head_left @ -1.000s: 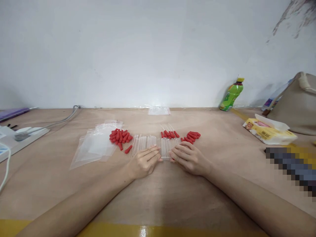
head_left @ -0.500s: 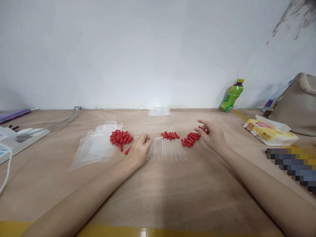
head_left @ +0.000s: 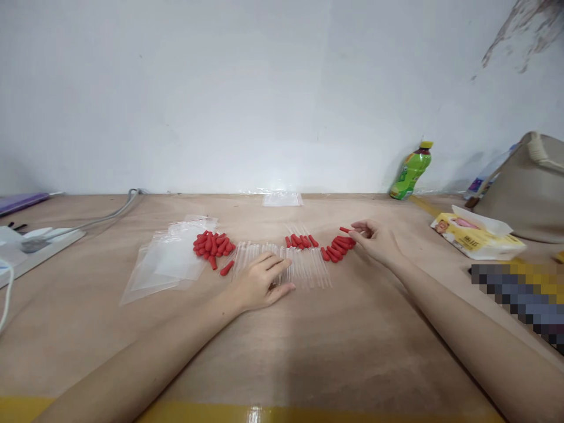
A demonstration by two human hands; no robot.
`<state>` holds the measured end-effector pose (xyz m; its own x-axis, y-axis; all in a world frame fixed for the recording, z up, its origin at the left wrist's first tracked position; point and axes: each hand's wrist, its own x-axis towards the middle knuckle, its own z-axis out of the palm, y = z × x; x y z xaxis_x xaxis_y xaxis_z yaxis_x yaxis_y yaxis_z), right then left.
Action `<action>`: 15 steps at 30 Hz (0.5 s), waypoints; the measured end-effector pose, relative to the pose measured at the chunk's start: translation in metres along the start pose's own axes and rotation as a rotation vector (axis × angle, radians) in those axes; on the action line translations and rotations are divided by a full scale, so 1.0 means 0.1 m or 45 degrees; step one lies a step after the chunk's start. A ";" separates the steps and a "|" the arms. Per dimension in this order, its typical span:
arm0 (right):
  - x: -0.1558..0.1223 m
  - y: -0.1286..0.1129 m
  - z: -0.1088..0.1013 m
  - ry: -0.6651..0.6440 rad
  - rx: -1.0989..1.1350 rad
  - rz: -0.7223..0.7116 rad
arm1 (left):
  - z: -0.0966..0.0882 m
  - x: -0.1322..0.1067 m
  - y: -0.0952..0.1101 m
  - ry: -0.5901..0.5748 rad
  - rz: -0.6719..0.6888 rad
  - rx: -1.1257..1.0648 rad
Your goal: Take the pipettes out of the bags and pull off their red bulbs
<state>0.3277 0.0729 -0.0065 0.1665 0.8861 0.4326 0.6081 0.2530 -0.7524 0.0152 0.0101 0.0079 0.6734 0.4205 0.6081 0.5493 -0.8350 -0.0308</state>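
My right hand (head_left: 372, 238) pinches one red rubber dropper bulb (head_left: 345, 230) between thumb and fingertips, its narrow end pointing left. Just below it lies a fanned row of red bulbs (head_left: 338, 249). My left hand (head_left: 264, 281) rests over a row of clear dropper tubes (head_left: 312, 267), thumb apart from the fingers; part of the row is hidden under it. Behind the tubes is a small group of red bulbs (head_left: 300, 241) with thin clear tubes beyond them. A heap of red bulbs (head_left: 212, 244) sits left of the row, with a single bulb (head_left: 227, 268) beside it.
Clear zip bags (head_left: 170, 264) overlap on the left, and another bag (head_left: 282, 200) lies by the wall. A power strip (head_left: 53, 244) with cables is far left. On the right are a green bottle (head_left: 412, 173), a tissue pack (head_left: 476, 235) and a beige bag (head_left: 515, 188).
My left hand let go of the tube it was pinching and moved nearer, its fingers spreading over the row. My right hand shifted slightly left, the bulb now sticking out past its fingertips.
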 end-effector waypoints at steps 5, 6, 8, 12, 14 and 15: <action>-0.05 -0.12 -0.01 -0.037 -0.051 -0.126 | -0.07 -0.01 -0.01 -0.108 -0.057 -0.059; -0.06 -0.14 -0.02 -0.042 -0.087 -0.150 | -0.08 -0.01 -0.02 -0.126 -0.059 -0.062; -0.07 -0.17 -0.03 -0.050 -0.149 -0.171 | -0.07 -0.01 -0.03 -0.166 -0.078 -0.067; -0.08 -0.18 -0.05 -0.064 -0.221 -0.161 | -0.04 -0.03 -0.05 -0.243 -0.151 -0.083; -0.08 -0.17 -0.06 -0.037 -0.223 -0.143 | -0.03 -0.02 -0.05 -0.252 -0.173 -0.092; -0.07 -0.17 -0.07 -0.008 -0.215 -0.131 | -0.03 -0.02 -0.05 -0.248 -0.178 -0.092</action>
<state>0.3216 0.0595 0.0066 0.0923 0.8612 0.4997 0.7433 0.2744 -0.6102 0.0093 0.0126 0.0089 0.6797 0.5885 0.4378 0.6118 -0.7841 0.1040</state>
